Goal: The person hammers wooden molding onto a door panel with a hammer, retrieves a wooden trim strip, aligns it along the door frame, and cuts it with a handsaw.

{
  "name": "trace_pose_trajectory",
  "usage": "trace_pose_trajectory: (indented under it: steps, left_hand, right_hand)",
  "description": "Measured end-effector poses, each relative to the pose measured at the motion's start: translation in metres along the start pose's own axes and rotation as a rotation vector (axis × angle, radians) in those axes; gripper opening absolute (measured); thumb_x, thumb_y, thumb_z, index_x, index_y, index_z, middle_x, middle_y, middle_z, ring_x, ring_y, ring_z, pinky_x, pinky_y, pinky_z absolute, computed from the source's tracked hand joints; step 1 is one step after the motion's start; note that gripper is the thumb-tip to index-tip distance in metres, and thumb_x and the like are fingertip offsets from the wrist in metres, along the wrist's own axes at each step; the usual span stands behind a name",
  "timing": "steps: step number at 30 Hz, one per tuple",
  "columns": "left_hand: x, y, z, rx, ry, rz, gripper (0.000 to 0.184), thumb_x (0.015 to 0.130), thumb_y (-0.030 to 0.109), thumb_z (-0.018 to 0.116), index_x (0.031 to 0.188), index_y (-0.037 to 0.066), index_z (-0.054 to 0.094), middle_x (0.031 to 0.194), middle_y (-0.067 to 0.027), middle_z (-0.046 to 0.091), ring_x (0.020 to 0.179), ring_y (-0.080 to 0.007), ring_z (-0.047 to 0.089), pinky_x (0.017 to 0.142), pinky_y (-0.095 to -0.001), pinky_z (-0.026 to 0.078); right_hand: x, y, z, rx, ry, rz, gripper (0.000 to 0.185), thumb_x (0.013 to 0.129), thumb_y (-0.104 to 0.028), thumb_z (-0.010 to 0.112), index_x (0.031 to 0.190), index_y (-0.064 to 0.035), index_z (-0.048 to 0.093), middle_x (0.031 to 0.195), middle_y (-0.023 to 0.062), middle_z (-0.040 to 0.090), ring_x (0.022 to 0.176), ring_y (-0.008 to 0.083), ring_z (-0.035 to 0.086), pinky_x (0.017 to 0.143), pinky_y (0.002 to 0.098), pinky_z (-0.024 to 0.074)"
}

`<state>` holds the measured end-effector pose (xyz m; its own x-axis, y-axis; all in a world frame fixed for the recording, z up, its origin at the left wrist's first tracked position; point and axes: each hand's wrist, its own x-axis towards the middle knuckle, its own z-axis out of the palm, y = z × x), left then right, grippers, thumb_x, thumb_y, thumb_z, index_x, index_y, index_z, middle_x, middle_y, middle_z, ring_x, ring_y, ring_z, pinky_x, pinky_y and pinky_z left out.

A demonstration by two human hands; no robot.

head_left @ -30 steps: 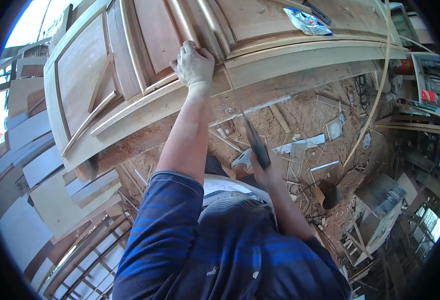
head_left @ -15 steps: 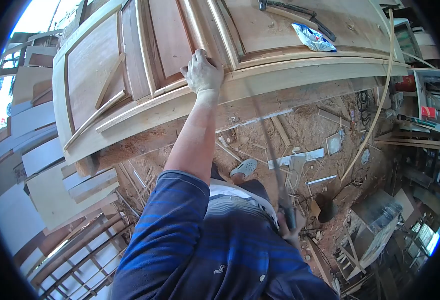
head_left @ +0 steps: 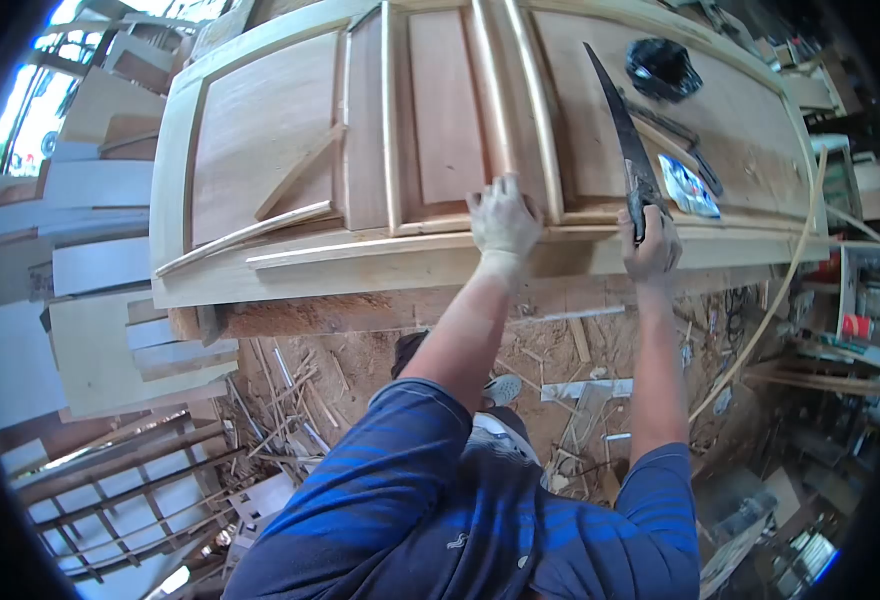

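My right hand [head_left: 652, 243] is closed round the handle of a hand saw [head_left: 628, 130], whose dark blade points up and away over the right part of a wooden panelled door [head_left: 290, 110]. Near the door's close edge, my left hand [head_left: 505, 218] is closed over a long wooden moulding strip [head_left: 496, 110] that runs away across the panels. Its fingertips are at the strip's near end. A thinner strip [head_left: 360, 248] lies along the front edge, left of my left hand.
Beside the saw lie a blue and white packet [head_left: 688, 187], a hammer [head_left: 665, 122] and a black plastic bag [head_left: 663, 68]. Loose sticks [head_left: 300, 172] rest on the left panel. Offcuts litter the floor [head_left: 360, 350]; a long thin strip [head_left: 775, 290] leans at the right.
My right hand has come up with the saw from low beside my body to above the door's right part. My left hand stays on the strip. The view has shifted, showing more of the door.
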<state>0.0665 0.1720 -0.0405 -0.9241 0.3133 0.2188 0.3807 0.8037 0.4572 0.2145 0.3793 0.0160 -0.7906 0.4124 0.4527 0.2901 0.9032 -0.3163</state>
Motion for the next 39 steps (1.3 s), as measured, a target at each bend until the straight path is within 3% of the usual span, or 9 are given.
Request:
trace_pose_trajectory:
  steps: [6, 9, 12, 16, 18, 23, 29, 34, 39]
  left_hand:
    - [0.003, -0.006, 0.000, -0.098, -0.104, 0.035, 0.033, 0.095, 0.027, 0.066, 0.123, 0.010, 0.066, 0.114, -0.0126, 0.071, 0.108, -0.0313, 0.069, 0.100, -0.0516, 0.046]
    - [0.009, -0.005, -0.006, -0.135, -0.161, 0.041, 0.036, 0.096, 0.028, 0.066, 0.126, 0.008, 0.065, 0.116, -0.0125, 0.070, 0.110, -0.0308, 0.067, 0.099, -0.0504, 0.046]
    - [0.005, -0.005, -0.008, -0.176, -0.160, 0.033, 0.028, 0.094, 0.023, 0.068, 0.119, 0.011, 0.063, 0.110, -0.0122, 0.067, 0.107, -0.0311, 0.067, 0.096, -0.0487, 0.047]
    - [0.011, -0.005, -0.024, -0.182, -0.201, 0.053, 0.031, 0.093, 0.019, 0.070, 0.122, 0.012, 0.063, 0.112, -0.0121, 0.066, 0.109, -0.0300, 0.067, 0.096, -0.0483, 0.049]
    - [0.012, -0.009, -0.023, -0.194, -0.149, 0.090, 0.031, 0.094, 0.020, 0.069, 0.123, 0.012, 0.063, 0.112, -0.0113, 0.067, 0.109, -0.0297, 0.068, 0.096, -0.0493, 0.049]
    - [0.008, -0.007, -0.015, -0.157, -0.060, 0.119, 0.026, 0.096, 0.021, 0.065, 0.120, 0.011, 0.065, 0.115, -0.0110, 0.070, 0.106, -0.0309, 0.070, 0.099, -0.0507, 0.049]
    - [0.003, -0.009, -0.004, -0.255, -0.086, 0.118, 0.030, 0.096, 0.023, 0.065, 0.123, 0.009, 0.067, 0.114, -0.0140, 0.070, 0.100, -0.0326, 0.071, 0.095, -0.0521, 0.052]
    - [0.006, -0.029, -0.042, -0.236, -0.375, 0.412, 0.040, 0.089, 0.030, 0.078, 0.121, 0.008, 0.070, 0.125, -0.0162, 0.065, 0.122, -0.0364, 0.060, 0.107, -0.0525, 0.047]
    - [-0.001, -0.044, -0.061, -0.257, -0.388, 0.644, 0.041, 0.087, 0.026, 0.083, 0.122, 0.006, 0.078, 0.133, -0.0133, 0.064, 0.123, -0.0395, 0.059, 0.111, -0.0508, 0.050]
  right_hand:
    - [0.056, -0.003, 0.047, -0.188, -0.233, 0.014, 0.045, 0.102, -0.046, 0.073, 0.120, -0.0051, 0.066, 0.111, 0.0226, 0.070, 0.108, 0.0448, 0.066, 0.095, 0.0565, 0.0521]
    - [0.084, -0.049, 0.075, -0.216, 0.007, -0.082, 0.042, 0.101, -0.043, 0.075, 0.121, -0.0066, 0.068, 0.115, 0.0192, 0.071, 0.113, 0.0411, 0.065, 0.101, 0.0545, 0.0504]
    - [0.119, -0.179, 0.121, 0.193, -0.178, -0.167, 0.025, 0.098, -0.023, 0.076, 0.119, -0.0092, 0.076, 0.124, 0.0145, 0.073, 0.124, 0.0366, 0.064, 0.109, 0.0521, 0.0492]
    - [0.134, -0.354, 0.221, 0.424, -0.416, -0.501, 0.042, 0.099, -0.004, 0.061, 0.140, -0.0100, 0.071, 0.152, 0.0142, 0.065, 0.146, 0.0335, 0.055, 0.125, 0.0504, 0.0400]
    - [0.110, -0.395, 0.294, 0.313, -0.145, -0.591, 0.039, 0.104, -0.010, 0.056, 0.141, -0.0109, 0.069, 0.152, 0.0126, 0.063, 0.144, 0.0312, 0.055, 0.126, 0.0504, 0.0388]
    - [0.135, -0.406, 0.245, 0.064, -0.580, -0.705, 0.025, 0.105, -0.018, 0.056, 0.122, -0.0113, 0.072, 0.126, 0.0052, 0.074, 0.130, 0.0251, 0.064, 0.112, 0.0451, 0.0509]
    - [0.094, -0.280, 0.082, 0.620, -0.444, 0.127, 0.025, 0.108, -0.023, 0.064, 0.129, -0.0088, 0.065, 0.088, 0.0205, 0.075, 0.078, 0.0397, 0.077, 0.069, 0.0519, 0.0597]
    - [-0.057, -0.144, -0.057, 0.475, -0.072, 0.630, 0.035, 0.116, -0.025, 0.056, 0.143, -0.0050, 0.064, 0.118, 0.0217, 0.075, 0.102, 0.0349, 0.076, 0.089, 0.0437, 0.0589]
    - [-0.216, -0.118, -0.089, 0.252, -0.006, 0.679, 0.031, 0.112, -0.021, 0.064, 0.140, -0.0091, 0.070, 0.116, 0.0208, 0.073, 0.096, 0.0354, 0.075, 0.081, 0.0436, 0.0591]
